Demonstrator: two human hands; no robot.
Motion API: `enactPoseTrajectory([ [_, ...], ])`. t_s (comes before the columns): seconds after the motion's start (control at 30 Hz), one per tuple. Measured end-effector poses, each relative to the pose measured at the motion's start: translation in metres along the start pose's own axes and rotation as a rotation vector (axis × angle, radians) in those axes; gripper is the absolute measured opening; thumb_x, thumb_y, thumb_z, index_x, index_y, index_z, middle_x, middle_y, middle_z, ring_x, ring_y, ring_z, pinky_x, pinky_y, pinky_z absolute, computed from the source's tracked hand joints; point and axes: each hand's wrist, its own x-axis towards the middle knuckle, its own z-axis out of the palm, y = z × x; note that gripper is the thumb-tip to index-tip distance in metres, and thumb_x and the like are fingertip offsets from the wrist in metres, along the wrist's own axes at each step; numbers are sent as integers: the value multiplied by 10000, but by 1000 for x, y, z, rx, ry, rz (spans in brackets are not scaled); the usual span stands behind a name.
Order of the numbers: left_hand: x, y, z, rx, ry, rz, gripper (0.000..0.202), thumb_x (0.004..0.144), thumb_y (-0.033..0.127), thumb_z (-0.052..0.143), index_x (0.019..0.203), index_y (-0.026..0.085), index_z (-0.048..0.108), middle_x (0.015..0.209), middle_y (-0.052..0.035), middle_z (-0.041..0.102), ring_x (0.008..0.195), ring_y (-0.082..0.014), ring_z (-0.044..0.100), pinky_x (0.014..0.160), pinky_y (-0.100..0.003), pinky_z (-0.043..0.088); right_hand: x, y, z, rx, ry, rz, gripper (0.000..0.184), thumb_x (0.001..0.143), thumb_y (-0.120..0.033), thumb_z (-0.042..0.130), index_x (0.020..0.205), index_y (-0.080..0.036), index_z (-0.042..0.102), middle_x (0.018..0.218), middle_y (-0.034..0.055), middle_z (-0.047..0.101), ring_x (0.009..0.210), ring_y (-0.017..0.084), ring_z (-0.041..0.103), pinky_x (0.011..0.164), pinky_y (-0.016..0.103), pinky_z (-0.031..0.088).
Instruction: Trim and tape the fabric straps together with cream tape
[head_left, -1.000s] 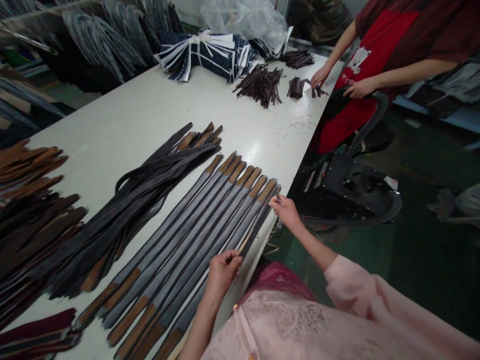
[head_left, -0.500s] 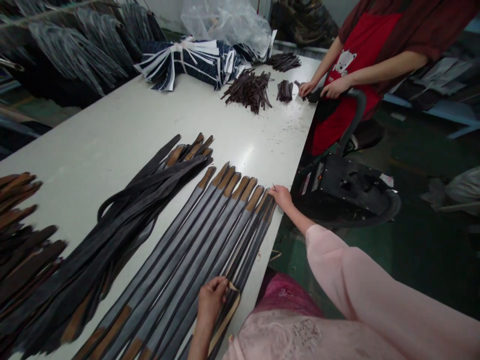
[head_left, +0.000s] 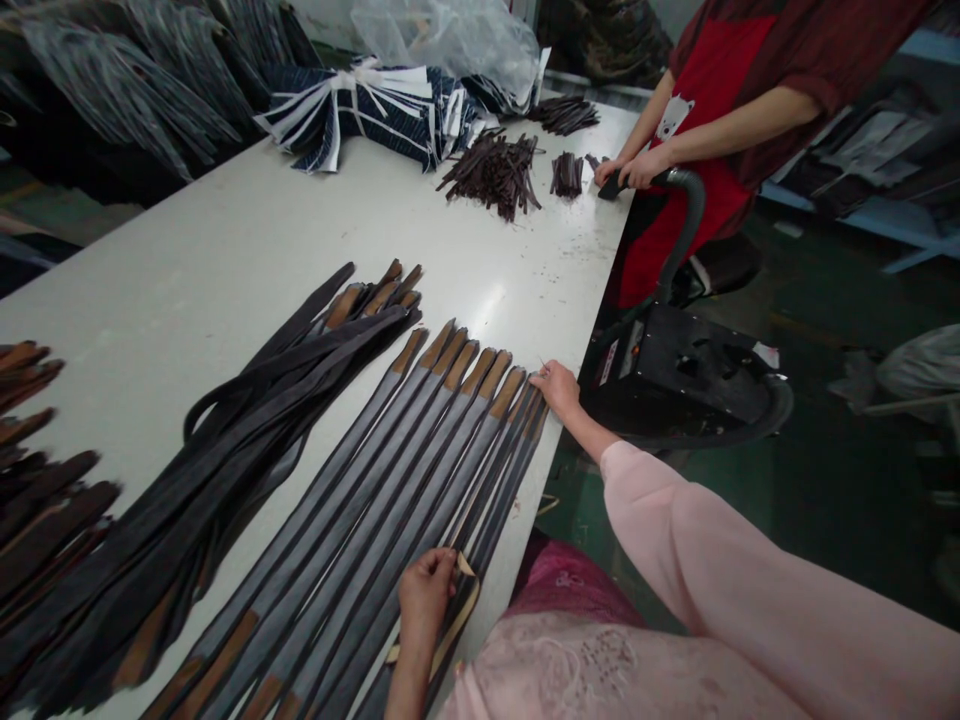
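Note:
Long grey-and-black fabric strips (head_left: 360,510) with brown ends lie side by side on the table, slanting toward me. My left hand (head_left: 426,592) is closed in a pinch over the right-hand strips, holding a narrow cream tape (head_left: 466,565). From there the tape loops down beside my wrist. At the far end of the row, my right hand (head_left: 559,388) is pinched on the tip of a dark strip (head_left: 517,420). A thin, thread-like thing pokes out past its fingertips, too small to make out.
A heap of black strips (head_left: 247,430) lies left of the row, with brown ones (head_left: 52,510) beyond. Farther off are dark short pieces (head_left: 495,175) and a tied navy bundle (head_left: 375,110). A co-worker in a red apron (head_left: 697,110) holds a hose above a black machine (head_left: 675,370).
The view has shifted slightly. Both my hands keep their pinches at nearly the same places along the strips. The co-worker's hands and hose nozzle have moved a little.

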Motion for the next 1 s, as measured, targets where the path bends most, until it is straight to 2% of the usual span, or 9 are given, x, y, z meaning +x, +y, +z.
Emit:
enactPoseTrajectory([
  [0.07, -2, 3, 1, 35, 31, -4, 363, 665, 490, 499, 644, 147, 618, 408, 34, 494, 378, -107, 431, 422, -220, 323, -4, -2, -5, -21, 45, -46, 311, 740, -396, 525, 969, -186, 519, 896, 67, 603, 803, 187, 529, 622, 258, 344],
  [0.17, -4, 8, 1, 53, 43, 2, 349, 659, 475, 498, 629, 147, 616, 413, 27, 504, 390, -120, 456, 436, -229, 341, -20, -8, -13, -36, 88, -185, 239, 786, -379, 469, 908, -182, 525, 898, 75, 592, 812, 183, 520, 645, 259, 341],
  [0.23, -6, 9, 1, 48, 37, 11, 341, 660, 466, 495, 630, 147, 613, 423, 24, 511, 396, -123, 463, 442, -232, 344, -37, -13, -12, -22, 25, -297, 209, 800, -368, 446, 814, -185, 546, 820, 59, 599, 775, 171, 526, 637, 249, 335],
  [0.3, -6, 9, 1, 42, 41, 15, 337, 668, 458, 489, 638, 146, 613, 415, 25, 504, 390, -121, 453, 441, -232, 339, -55, -16, -7, -10, -108, -361, 200, 792, -352, 458, 732, -190, 558, 719, 37, 596, 724, 160, 536, 609, 238, 326],
  [0.4, -7, 7, 2, 26, 45, 23, 338, 681, 457, 480, 627, 148, 606, 392, 34, 475, 378, -111, 427, 436, -225, 327, -70, -17, 6, -28, -244, -340, 164, 759, -327, 509, 683, -195, 571, 677, 26, 601, 711, 158, 552, 576, 230, 314],
  [0.5, -9, 2, -3, -11, 15, 45, 343, 669, 476, 504, 610, 150, 591, 409, 46, 452, 383, -93, 400, 431, -212, 312, -70, -16, 14, -70, -279, -305, 164, 706, -358, 580, 683, -196, 578, 701, 31, 616, 734, 171, 562, 556, 232, 306],
  [0.7, -37, -25, -45, -46, -84, 10, 399, 584, 522, 596, 693, 139, 624, 456, 54, 448, 417, -78, 348, 425, -202, 264, -64, -16, 14, -119, -335, -291, 284, 610, -448, 658, 730, -201, 585, 731, 28, 624, 734, 181, 567, 523, 234, 296],
  [0.87, -72, -70, -87, 21, -13, -81, 499, 527, 614, 591, 698, 148, 639, 453, 50, 442, 423, -89, 348, 436, -218, 270, -67, -16, 14, -172, -339, -312, 404, 559, -525, 671, 778, -200, 574, 769, 42, 628, 756, 199, 572, 525, 241, 307],
  [1.0, -95, -104, -107, 70, 28, -147, 537, 471, 668, 586, 615, 153, 624, 431, 47, 435, 428, -95, 359, 444, -221, 286, -70, -17, 14, -222, -324, -326, 457, 552, -565, 658, 812, -204, 559, 819, 50, 632, 805, 216, 574, 549, 246, 334],
])
